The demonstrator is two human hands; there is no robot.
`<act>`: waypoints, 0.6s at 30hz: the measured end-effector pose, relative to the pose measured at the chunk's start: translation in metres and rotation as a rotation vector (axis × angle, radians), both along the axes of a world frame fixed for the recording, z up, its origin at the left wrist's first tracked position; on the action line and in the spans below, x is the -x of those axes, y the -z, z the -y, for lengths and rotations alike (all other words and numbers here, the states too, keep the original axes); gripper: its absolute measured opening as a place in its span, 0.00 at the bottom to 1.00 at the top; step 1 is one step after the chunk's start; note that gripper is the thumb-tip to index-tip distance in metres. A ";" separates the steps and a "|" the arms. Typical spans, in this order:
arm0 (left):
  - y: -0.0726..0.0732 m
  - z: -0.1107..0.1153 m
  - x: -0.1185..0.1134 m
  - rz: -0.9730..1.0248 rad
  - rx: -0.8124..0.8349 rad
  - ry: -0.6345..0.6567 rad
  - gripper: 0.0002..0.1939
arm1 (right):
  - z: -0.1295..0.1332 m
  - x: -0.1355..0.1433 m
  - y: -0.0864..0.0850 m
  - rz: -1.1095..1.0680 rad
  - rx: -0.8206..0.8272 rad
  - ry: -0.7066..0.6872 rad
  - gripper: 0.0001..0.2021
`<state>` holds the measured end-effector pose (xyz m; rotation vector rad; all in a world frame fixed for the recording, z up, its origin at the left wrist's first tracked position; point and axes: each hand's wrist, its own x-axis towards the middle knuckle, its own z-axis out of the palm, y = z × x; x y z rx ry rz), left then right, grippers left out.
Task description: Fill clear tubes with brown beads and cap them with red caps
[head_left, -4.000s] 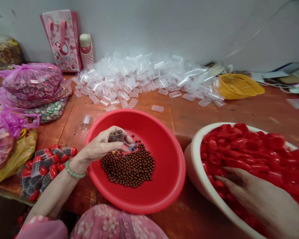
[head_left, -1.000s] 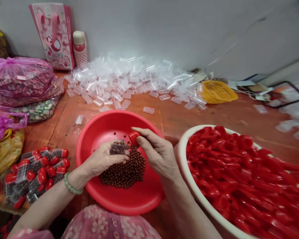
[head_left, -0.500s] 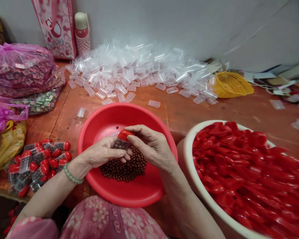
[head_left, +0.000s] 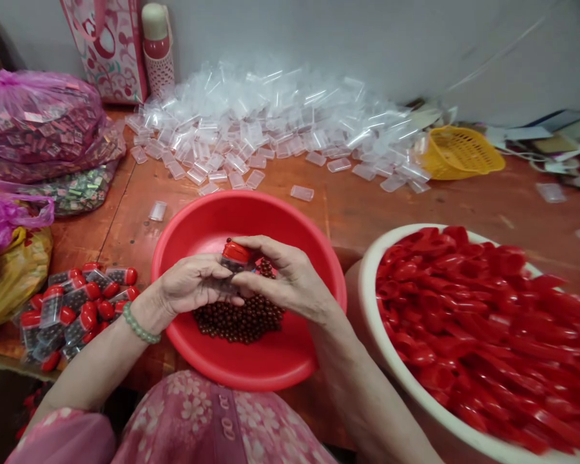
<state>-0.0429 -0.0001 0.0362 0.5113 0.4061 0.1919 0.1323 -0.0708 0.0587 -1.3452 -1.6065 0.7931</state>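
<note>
Tabletop [head_left: 372,201], hands [head_left: 193,282] [head_left: 287,278] around red-capped container [head_left: 234,255]

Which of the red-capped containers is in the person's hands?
The single container between the left hand and right hand, over the red basin; the piled containers lie on the table, left of the basin.

No legible txt. Marks on bagged pkts [head_left: 43,132], upper L, too small; marks on purple cloth strip [head_left: 227,415], btm ctr, unclear.
</note>
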 end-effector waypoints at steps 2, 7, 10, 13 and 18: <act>-0.001 0.001 -0.001 -0.023 -0.007 -0.009 0.11 | 0.001 0.001 0.001 0.036 -0.025 0.012 0.19; -0.004 0.004 -0.005 -0.050 -0.037 0.044 0.09 | 0.001 0.006 0.003 -0.114 0.003 0.136 0.06; -0.005 0.004 -0.007 -0.076 -0.035 0.016 0.09 | 0.001 0.008 0.005 -0.100 -0.002 0.143 0.04; -0.004 0.005 -0.007 -0.086 -0.012 -0.006 0.09 | 0.002 0.008 0.007 0.015 -0.084 0.167 0.04; -0.002 0.005 -0.005 -0.095 -0.009 -0.043 0.08 | 0.006 0.009 0.006 0.359 -0.243 0.058 0.18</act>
